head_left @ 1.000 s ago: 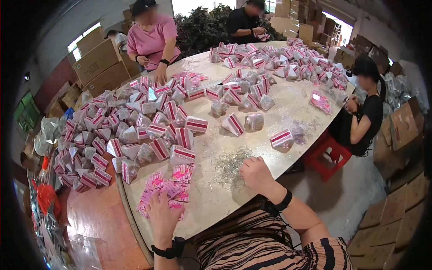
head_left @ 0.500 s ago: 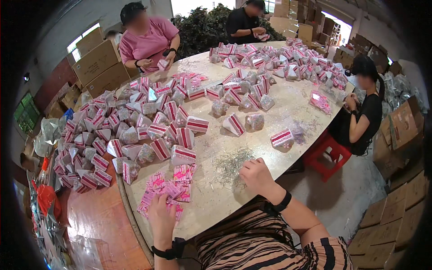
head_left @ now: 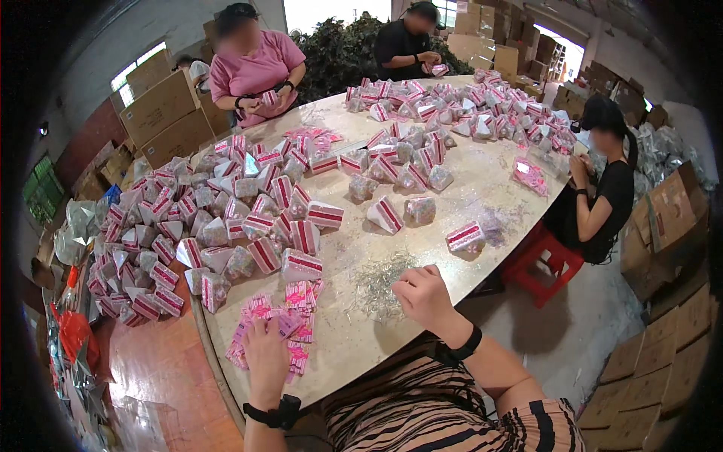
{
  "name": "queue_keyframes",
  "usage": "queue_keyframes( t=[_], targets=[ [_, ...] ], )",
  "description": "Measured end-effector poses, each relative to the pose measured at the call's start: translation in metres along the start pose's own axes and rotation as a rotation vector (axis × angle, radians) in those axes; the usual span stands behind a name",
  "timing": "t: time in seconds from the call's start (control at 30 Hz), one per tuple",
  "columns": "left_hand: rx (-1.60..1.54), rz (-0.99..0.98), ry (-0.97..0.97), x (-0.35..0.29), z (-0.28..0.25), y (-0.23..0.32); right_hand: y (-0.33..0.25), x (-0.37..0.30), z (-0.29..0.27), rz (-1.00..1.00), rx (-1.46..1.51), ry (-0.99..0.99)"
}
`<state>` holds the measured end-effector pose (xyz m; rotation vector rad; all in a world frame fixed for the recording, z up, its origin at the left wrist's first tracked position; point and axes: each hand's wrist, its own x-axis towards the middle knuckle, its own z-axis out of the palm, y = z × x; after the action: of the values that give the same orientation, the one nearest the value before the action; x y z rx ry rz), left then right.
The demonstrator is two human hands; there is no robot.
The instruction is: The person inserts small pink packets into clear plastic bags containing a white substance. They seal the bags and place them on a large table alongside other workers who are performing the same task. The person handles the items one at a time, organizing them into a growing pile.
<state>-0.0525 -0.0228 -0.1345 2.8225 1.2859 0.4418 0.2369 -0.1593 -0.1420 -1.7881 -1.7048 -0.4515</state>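
Head view, left hand: the bare left hand (head_left: 267, 352) is at 7 o'clock, fingers bent and slightly apart, touching flat pink printed cards (head_left: 301, 295); I cannot tell if one is gripped.
Head view, cards: they lie in an overlapping pile on the pale, smooth table (head_left: 339, 361), also at 7 o'clock.
Head view, right hand: the bare right hand (head_left: 425, 297) is near 5 o'clock, fingers narrowly curled; I cannot tell if they hold something.
Head view, thin silvery strands (head_left: 380, 282): scattered just beside it, toward its 10 o'clock.
Head view, pink-and-white cake-shaped wedges (head_left: 263, 256): heaped at 9 o'clock.
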Motion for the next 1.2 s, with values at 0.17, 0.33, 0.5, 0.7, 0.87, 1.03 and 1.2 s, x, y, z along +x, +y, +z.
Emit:
queue_keyframes(
  t=[0.17, 0.33, 0.5, 0.7, 0.87, 1.03, 1.2],
  targets=[
    [0.047, -0.029, -0.029, 0.010, -0.001, 0.002, 0.001, 0.003, 0.004, -0.019, -0.001, 0.006],
    [-0.002, -0.064, -0.046, 0.013, -0.003, -0.001, -0.003, 0.004, 0.004, 0.012, 0.041, 0.015],
    [-0.086, -0.084, 0.078, 0.009, -0.013, -0.004, -0.004, 0.006, 0.003, 0.043, 0.052, 0.006],
    [-0.282, -0.108, 0.193, 0.005, -0.030, 0.005, -0.003, 0.006, -0.002, 0.034, 0.005, -0.069],
    [-0.693, -0.143, 0.227, 0.004, -0.027, 0.002, -0.007, 0.009, -0.011, 0.043, -0.051, -0.063],
    [-1.096, -0.201, 0.218, 0.004, -0.016, -0.003, -0.010, 0.014, -0.017, 0.078, -0.010, -0.006],
    [-1.483, -0.316, 0.089, 0.007, -0.030, 0.019, -0.009, 0.016, -0.016, 0.076, -0.035, -0.013]
  ],
)
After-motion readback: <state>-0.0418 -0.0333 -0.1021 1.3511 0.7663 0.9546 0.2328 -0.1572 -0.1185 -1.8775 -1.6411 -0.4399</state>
